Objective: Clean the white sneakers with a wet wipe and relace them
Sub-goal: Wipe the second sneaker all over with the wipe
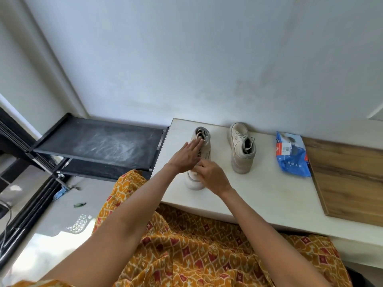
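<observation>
Hands on near sneaker by counter edge, second sneaker apart

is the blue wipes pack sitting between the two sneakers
No, the wipes pack lies right of both sneakers, beside the right sneaker.

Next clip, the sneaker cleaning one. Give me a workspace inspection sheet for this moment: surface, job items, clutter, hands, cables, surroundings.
Surface: white table against the wall; a wooden board lies on its right end.
Job's things: near sneaker with its toe toward the person; second sneaker stands apart to its right; blue wet wipe pack further right, beside the board.
Clutter: nothing seen on the table.
Hands: left hand, fingers straight, rests on the near sneaker's upper; right hand curls at its laces, grip not clear.
Cables: one at the far left floor edge.
Surroundings: dusty black shoe rack left of the table; small scraps on the floor.
</observation>
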Available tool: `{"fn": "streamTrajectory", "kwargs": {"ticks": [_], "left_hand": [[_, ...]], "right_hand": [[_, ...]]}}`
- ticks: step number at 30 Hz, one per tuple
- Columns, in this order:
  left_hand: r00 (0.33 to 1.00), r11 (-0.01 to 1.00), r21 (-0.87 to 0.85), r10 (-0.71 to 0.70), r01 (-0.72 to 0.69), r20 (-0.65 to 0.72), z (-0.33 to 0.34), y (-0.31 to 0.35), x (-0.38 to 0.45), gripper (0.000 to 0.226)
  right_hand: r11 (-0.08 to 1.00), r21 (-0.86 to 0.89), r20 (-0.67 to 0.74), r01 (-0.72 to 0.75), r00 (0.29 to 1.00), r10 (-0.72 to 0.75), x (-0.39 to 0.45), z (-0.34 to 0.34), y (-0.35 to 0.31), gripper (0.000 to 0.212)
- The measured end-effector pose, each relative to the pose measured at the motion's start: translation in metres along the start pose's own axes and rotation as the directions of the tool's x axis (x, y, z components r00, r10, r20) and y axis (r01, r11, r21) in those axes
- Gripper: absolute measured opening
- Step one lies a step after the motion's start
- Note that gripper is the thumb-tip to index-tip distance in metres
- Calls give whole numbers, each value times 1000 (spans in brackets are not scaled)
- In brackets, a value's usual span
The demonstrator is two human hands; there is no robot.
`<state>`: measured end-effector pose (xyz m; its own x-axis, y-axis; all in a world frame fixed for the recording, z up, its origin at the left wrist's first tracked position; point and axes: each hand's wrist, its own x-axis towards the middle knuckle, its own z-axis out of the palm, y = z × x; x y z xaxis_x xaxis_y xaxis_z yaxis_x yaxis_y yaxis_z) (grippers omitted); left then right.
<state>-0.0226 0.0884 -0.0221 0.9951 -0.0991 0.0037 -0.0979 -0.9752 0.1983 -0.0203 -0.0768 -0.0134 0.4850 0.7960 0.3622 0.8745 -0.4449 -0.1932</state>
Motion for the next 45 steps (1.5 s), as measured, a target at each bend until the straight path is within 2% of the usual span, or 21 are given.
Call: {"fn": "streamTrajectory", "kwargs": {"ticks": [3, 6, 9, 11, 14, 15, 18, 24, 27, 30, 35, 38, 41, 45], "left_hand": [[998, 996, 77, 52, -55, 31, -1, -11, -1, 58], [995, 994, 67, 80, -84, 58, -7, -18, 2, 57], [993, 994, 50, 90, -94, 73, -10, -19, 5, 56], [993, 994, 48, 91, -95, 78, -11, -18, 7, 56], [991, 994, 56, 86, -92, 102, -14, -18, 8, 57], [990, 993, 66, 85, -93, 111, -15, -18, 8, 57], [987, 992, 85, 86, -98, 132, -19, -19, 9, 58], [986, 990, 85, 97, -109, 136, -20, -18, 9, 57], [986, 991, 80, 97, -108, 134, -23, -17, 9, 58], [988, 992, 87, 82, -94, 131, -23, -15, 10, 58], [990, 994, 63, 77, -84, 114, -19, -16, 9, 59], [990, 995, 50, 76, -82, 115, -18, -16, 10, 58], [991, 996, 59, 65, -73, 119, -18, -16, 10, 59], [991, 996, 67, 56, -64, 124, -19, -15, 10, 58]], "right_hand": [[1000, 6, -6, 11, 1000, -11, 1, 16, -11, 14], [997, 80, 43, -12, 999, 9, -9, 20, -12, 15], [992, 114, 50, 54, 997, -60, -15, 9, 1, 19], [995, 60, 26, 76, 997, -77, -9, -4, 11, 13], [1000, 23, -2, 2, 1000, -2, 6, -3, 13, 5], [999, 32, 6, -20, 1000, 20, 10, 2, 10, 14], [997, 71, 99, 28, 994, -35, -1, 22, -4, 34], [996, 66, 56, 68, 996, -72, -41, 12, 17, 33], [1000, 3, 199, 8, 980, -8, -34, 9, 26, 50], [998, 43, 307, -40, 952, 25, -30, 15, 18, 68], [999, 25, 280, 43, 959, -48, -63, 14, 27, 62], [999, -47, 281, 19, 960, -5, -61, 6, 34, 61], [999, -42, 303, 21, 953, -7, -44, 12, 16, 65], [983, -141, 305, 119, 950, -71, -50, 31, -11, 59]]}}
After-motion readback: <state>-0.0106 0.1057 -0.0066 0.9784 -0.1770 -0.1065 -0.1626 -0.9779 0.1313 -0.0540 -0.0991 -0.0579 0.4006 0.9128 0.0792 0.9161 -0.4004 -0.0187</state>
